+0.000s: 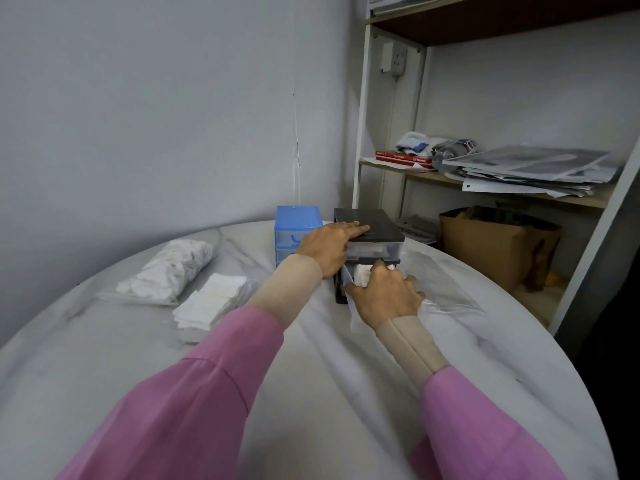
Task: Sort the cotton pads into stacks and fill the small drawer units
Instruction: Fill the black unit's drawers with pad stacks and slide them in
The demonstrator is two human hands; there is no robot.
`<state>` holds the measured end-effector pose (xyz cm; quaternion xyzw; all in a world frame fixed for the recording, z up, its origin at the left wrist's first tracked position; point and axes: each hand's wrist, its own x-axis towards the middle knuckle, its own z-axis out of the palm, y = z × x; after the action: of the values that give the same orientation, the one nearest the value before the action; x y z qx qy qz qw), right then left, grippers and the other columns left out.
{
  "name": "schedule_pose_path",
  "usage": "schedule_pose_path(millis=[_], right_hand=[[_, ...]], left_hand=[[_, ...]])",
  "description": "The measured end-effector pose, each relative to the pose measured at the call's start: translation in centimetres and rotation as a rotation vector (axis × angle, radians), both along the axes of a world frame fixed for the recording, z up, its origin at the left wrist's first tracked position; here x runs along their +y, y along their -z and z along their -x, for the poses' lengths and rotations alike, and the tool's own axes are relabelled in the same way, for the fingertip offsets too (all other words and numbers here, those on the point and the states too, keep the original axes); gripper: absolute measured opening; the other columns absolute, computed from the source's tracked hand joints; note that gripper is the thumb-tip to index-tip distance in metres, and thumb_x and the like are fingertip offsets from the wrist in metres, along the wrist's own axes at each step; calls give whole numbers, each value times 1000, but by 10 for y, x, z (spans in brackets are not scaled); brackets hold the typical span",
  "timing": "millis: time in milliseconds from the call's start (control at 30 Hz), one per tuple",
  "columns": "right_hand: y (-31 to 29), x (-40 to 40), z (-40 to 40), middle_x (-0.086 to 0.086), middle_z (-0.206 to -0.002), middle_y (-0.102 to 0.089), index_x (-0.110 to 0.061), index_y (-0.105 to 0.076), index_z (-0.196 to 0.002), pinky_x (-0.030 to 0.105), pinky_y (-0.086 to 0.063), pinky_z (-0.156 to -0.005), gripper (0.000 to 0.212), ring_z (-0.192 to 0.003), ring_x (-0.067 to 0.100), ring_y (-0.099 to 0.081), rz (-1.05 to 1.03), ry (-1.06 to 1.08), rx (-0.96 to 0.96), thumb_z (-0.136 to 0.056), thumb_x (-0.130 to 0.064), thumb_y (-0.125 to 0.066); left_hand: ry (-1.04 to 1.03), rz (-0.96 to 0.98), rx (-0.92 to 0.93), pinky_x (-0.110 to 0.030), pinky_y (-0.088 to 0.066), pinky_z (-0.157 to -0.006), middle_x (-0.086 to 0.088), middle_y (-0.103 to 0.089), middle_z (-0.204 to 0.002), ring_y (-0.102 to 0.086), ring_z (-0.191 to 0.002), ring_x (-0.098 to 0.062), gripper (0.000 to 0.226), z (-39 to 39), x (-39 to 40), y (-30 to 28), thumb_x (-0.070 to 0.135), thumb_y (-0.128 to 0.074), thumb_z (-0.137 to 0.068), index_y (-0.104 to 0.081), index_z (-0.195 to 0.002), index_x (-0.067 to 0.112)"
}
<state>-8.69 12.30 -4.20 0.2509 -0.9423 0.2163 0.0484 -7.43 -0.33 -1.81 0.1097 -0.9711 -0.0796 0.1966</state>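
Two hands: both were at the black drawer unit (369, 233) at the far side of the round table (311, 375).
Left hand (329, 245): lay flat on the unit's dark lid, fingers straight and pressed together, palm over the front left corner.
Right hand (384, 296): fingers curled over the front edge of the pulled-out lower drawer (349, 284), gripping it.
Lower drawer: stood open toward the person, with white cotton pads (363, 273) showing inside, just behind the knuckles.
Upper drawer: clear-fronted and pushed in; its contents could not be made out.
Blue drawer unit (298, 225): stood just left of the black one, partly hidden by the left wrist.
Bag of round pads (169, 271): lay on the table's left side.
Square pads (211, 301): a loose pile sat just beside that bag, nearer the person.
Clear plastic sheet (446, 289): lay under and to the right of the right hand.
Sleeves: pink over beige cuffs.
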Motion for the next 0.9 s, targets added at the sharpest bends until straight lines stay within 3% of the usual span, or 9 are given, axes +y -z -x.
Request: schedule_pose_path(millis=[300, 433, 633, 733, 900], right_hand=[[4, 0, 9, 14, -124, -55, -9, -55, -117, 43, -37, -94, 49, -115, 36, -46, 34, -63, 72, -85, -46, -57], [10, 5, 22, 11, -133, -38, -11, -60, -118, 43, -41, -95, 53, -110, 34, -47, 124, -115, 75, -80, -47, -63], [13, -3, 34, 10, -117, -55, -12, -66, -110, 42, -48, -89, 50, -101, 30, -55, 181, -142, 125, -79, -51, -64], [14, -6, 31, 10, -110, -63, -13, -60, -109, 42, -50, -86, 53, -99, 28, -59, 239, -106, 154, -77, -54, -65], [6, 12, 39, 1, -98, -68, -21, -64, -96, 40, -44, -92, 42, -95, 21, -60, 279, -128, 158, -80, -60, -56]], left_hand=[[-10, 19, 12, -33, -23, -114, 2, -26, -153, -26, -140, -18, 51, 2, -3, 4, 7, -34, -99, -28, -146, 26], [-18, 2, 26, -32, -21, -115, 2, -26, -154, -25, -141, -18, 52, 2, -1, 5, 5, -34, -98, -28, -146, 26], [-10, -13, 35, -34, -22, -115, 1, -27, -153, -24, -141, -19, 54, 2, 1, 4, 3, -35, -97, -29, -146, 25], [-20, -10, 23, -36, -23, -115, 2, -26, -154, -23, -141, -18, 55, 2, 1, 5, 4, -36, -97, -28, -146, 27], [37, -152, 62, -36, -18, -116, 4, -21, -155, -13, -144, -15, 57, 1, 1, 8, -3, -32, -96, -27, -146, 25]])
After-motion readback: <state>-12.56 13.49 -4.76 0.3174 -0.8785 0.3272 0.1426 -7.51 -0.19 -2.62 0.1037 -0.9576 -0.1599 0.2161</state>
